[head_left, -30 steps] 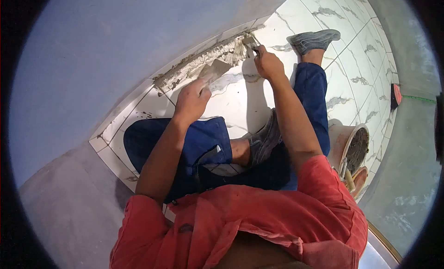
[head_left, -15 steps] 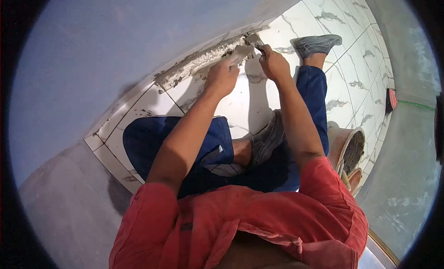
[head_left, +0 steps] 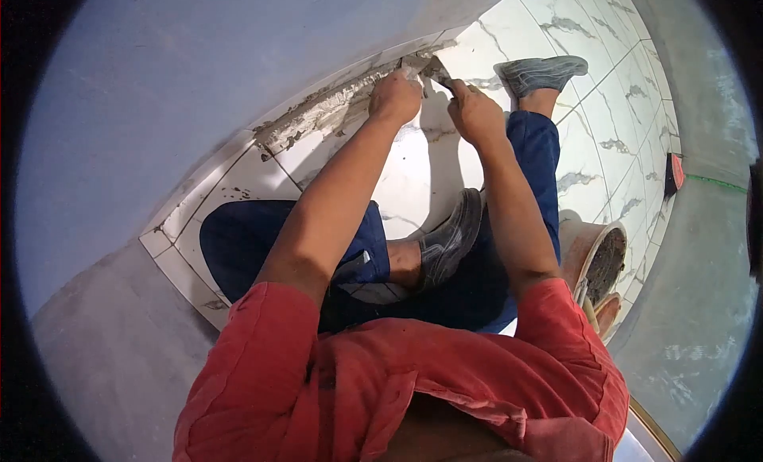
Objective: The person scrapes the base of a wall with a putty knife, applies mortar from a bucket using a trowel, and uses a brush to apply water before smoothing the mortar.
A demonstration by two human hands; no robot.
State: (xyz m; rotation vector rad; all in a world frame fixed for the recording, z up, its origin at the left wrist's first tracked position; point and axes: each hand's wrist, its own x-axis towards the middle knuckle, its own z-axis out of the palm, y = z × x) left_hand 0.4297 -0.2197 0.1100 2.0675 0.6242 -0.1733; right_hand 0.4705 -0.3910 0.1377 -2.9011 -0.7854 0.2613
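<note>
My right hand [head_left: 477, 116] is closed around the handle of a putty knife [head_left: 437, 71]. Its blade rests at the far end of a strip of wet mortar [head_left: 318, 112] along the foot of the wall. Just left of it, my left hand [head_left: 395, 96] is closed on a flat blade-like piece [head_left: 410, 71], mostly covered by the fingers, its edge close to the wall. White marble-patterned floor tiles [head_left: 397, 164] lie beneath both hands, with mortar crumbs near the strip.
Beside my right leg stands a mortar-stained bucket [head_left: 576, 251], with a smaller round container [head_left: 608, 313] against it. A red and black object [head_left: 673, 173] lies near the right wall. The blue-grey wall [head_left: 199, 73] rises at the left. My shoe [head_left: 544, 74] rests on the tiles.
My left hand has moved up and forward toward the wall, taking the flat piece away from the putty knife's blade. My right hand has shifted slightly down and right.
</note>
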